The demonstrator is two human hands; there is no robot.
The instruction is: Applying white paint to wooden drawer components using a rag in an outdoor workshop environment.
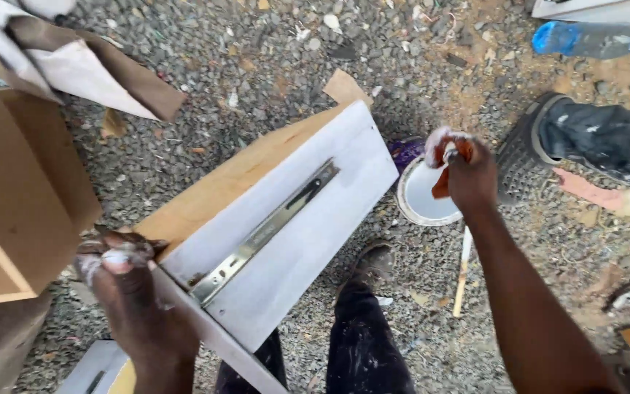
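Drawer [286, 226] – long axis near-left to far-right | left hand [136, 299] clamped on near corner | right hand [468, 175] fisted around brush [442, 171] over paint can [421, 197]

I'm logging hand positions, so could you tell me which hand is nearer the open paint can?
Right. The right hand hangs directly over the paint can; the left hand grips the white drawer's near corner, far off.
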